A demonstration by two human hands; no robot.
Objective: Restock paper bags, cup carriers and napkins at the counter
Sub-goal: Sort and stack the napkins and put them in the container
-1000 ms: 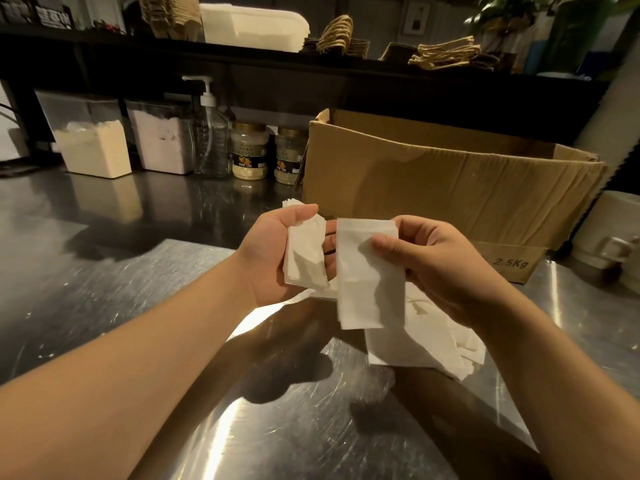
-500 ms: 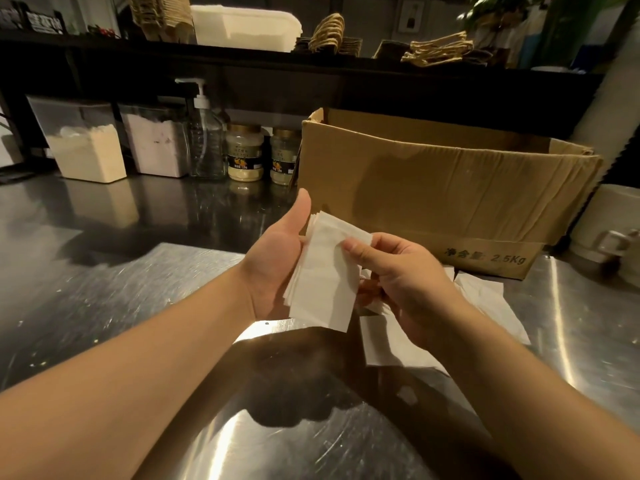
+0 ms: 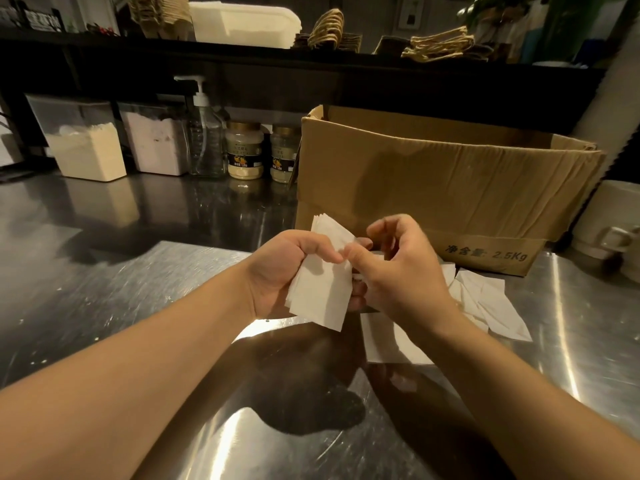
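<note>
My left hand [image 3: 277, 268] grips a small stack of white napkins [image 3: 323, 289] above the steel counter [image 3: 121, 299], thumb across the front sheet. My right hand [image 3: 398, 271] is right beside it, its thumb tip touching the stack's upper right edge and its fingers curled behind. More loose napkins [image 3: 495, 306] lie scattered on the counter under and to the right of my right wrist. An open cardboard box [image 3: 450, 181] stands just behind my hands. Paper bags with twine handles [image 3: 440, 46] and stacked cup carriers [image 3: 159, 12] sit on the dark upper shelf.
At the back left stand two clear powder containers [image 3: 86, 147], a pump bottle [image 3: 204, 133] and two jars [image 3: 244, 150]. A white lidded tub [image 3: 242, 22] is on the shelf. A pale appliance [image 3: 609, 223] sits at the right edge beside the box.
My right hand laid its single napkin onto the stack in my left hand, then shifted to the stack's top right edge. The view moved a little closer to the box.
</note>
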